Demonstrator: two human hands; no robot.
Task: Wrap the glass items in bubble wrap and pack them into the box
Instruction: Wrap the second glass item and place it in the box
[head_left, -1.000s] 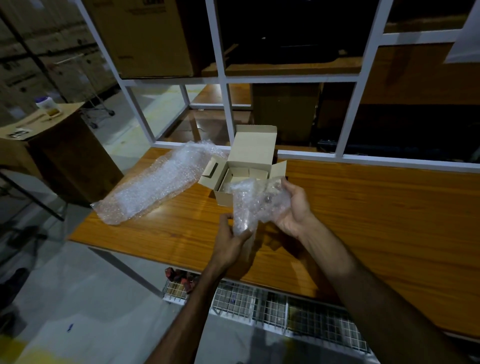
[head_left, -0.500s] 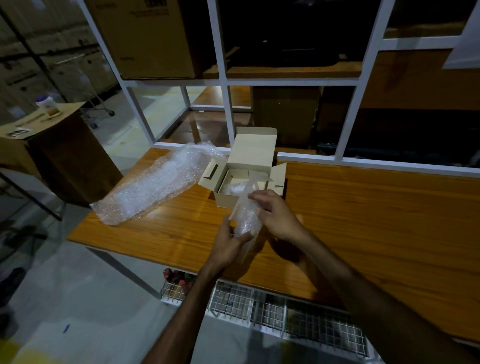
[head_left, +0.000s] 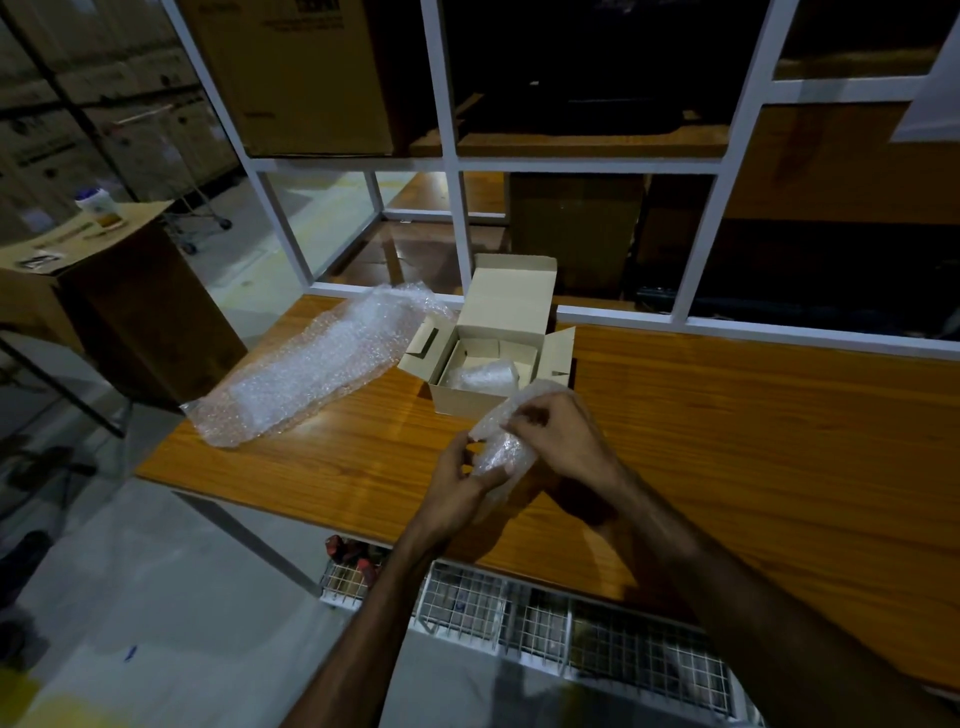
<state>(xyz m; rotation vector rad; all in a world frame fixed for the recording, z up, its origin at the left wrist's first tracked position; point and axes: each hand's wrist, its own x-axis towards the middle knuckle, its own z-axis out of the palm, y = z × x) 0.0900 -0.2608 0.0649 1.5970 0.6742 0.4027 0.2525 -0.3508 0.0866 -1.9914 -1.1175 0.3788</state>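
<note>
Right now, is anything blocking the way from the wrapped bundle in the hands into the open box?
Partly: a wrapped item already fills the box's near side. The bundle has only the far compartments free.

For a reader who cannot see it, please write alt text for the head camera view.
Two hands, the left hand and the right hand, hold a bubble-wrapped bundle above a wooden table. Behind them stands an open cardboard box with one wrapped item inside. A long bubble wrap sheet lies left of the box.
</note>
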